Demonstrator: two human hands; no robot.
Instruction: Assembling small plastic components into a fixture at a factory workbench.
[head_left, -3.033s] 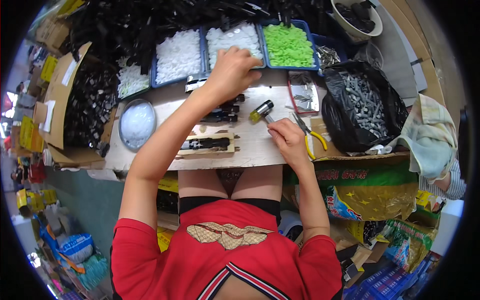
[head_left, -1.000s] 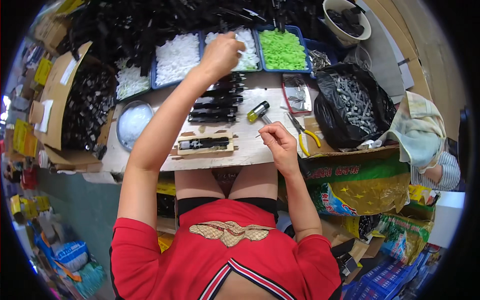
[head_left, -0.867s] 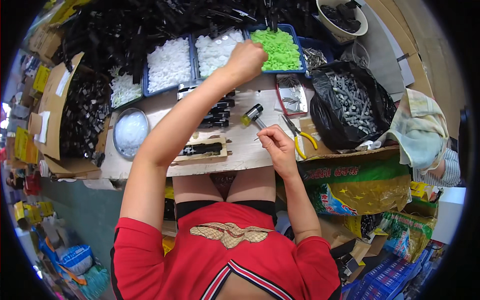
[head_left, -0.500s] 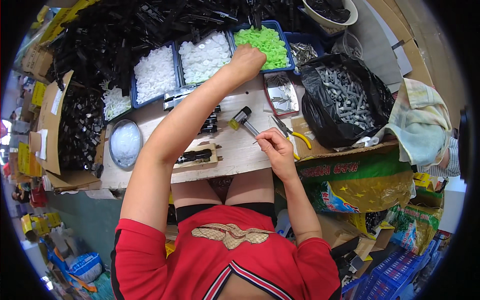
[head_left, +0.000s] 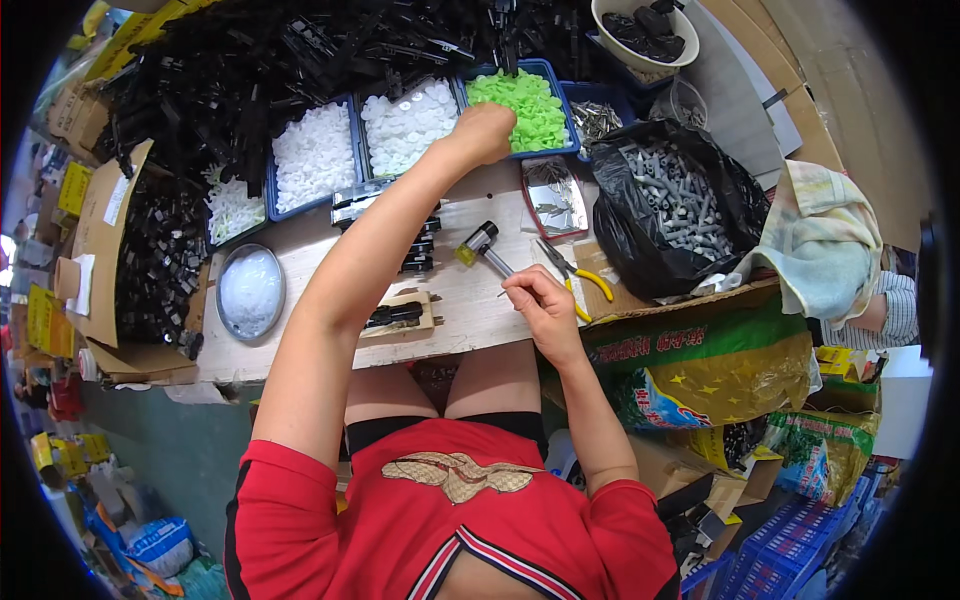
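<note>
My left hand (head_left: 487,130) is stretched far forward with its fingers curled at the near edge of a blue tray of green plastic pieces (head_left: 530,100); what it holds is hidden. On the wooden table top (head_left: 470,310) rests my right hand (head_left: 540,305), pinched on a small thin metal pin (head_left: 501,293). A small hammer (head_left: 480,243) with a black and yellow head lies just left of that hand. A wooden jig block with a black part on it (head_left: 400,315) sits near the table's front edge.
Blue trays of white pieces (head_left: 312,155) (head_left: 405,125) stand left of the green one, with heaps of black parts behind. Yellow-handled pliers (head_left: 575,275), a metal tray (head_left: 552,195), a black bag of grey bolts (head_left: 670,200) and a round clear lid (head_left: 250,290) surround the work spot. Another person's sleeve (head_left: 890,310) shows at right.
My left hand has moved right, from the tray of white pieces to the tray of green ones. My right hand has stayed by the hammer.
</note>
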